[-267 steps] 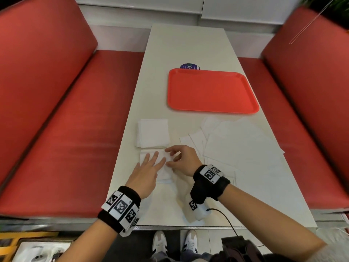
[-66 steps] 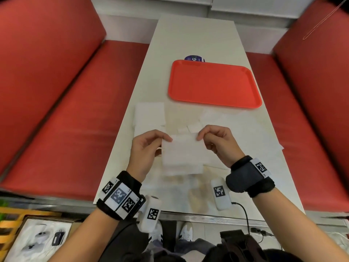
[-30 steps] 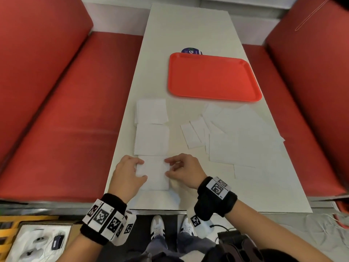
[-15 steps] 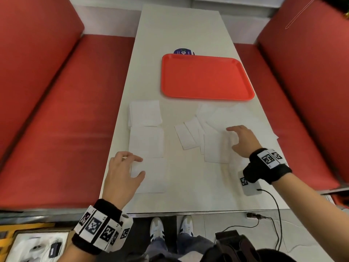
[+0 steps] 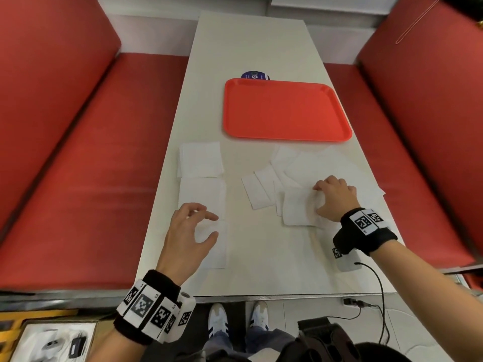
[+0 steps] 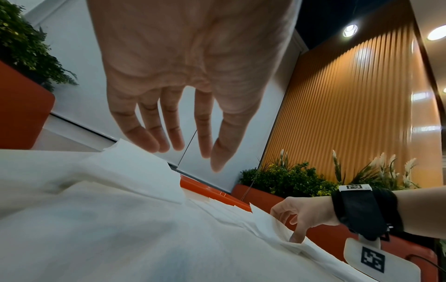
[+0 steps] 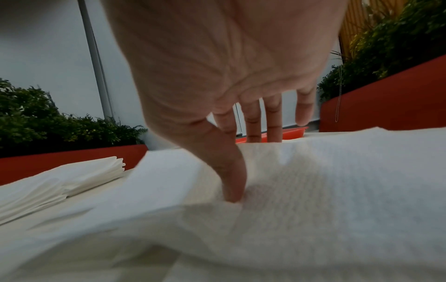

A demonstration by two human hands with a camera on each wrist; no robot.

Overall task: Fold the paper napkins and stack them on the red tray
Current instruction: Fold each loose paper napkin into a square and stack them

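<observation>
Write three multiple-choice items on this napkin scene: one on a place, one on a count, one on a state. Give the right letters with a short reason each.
1. Where do the folded napkins lie?
A. On the red tray
B. In a row on the table near the left hand
C. On the bench seat

2. How many napkins lie on the red tray?
A. None
B. Two
C. Four

3. What is the right hand doing?
A. Resting flat on the tray
B. Hanging off the table edge
C. Gripping a loose napkin from the unfolded pile

Answers:
1 B: the head view shows the folded squares lined up along the table's left edge, the nearest under the left hand.
2 A: the tray's surface shows bare red.
3 C: the thumb and fingers bunch a loose napkin, also seen in the right wrist view.
</observation>
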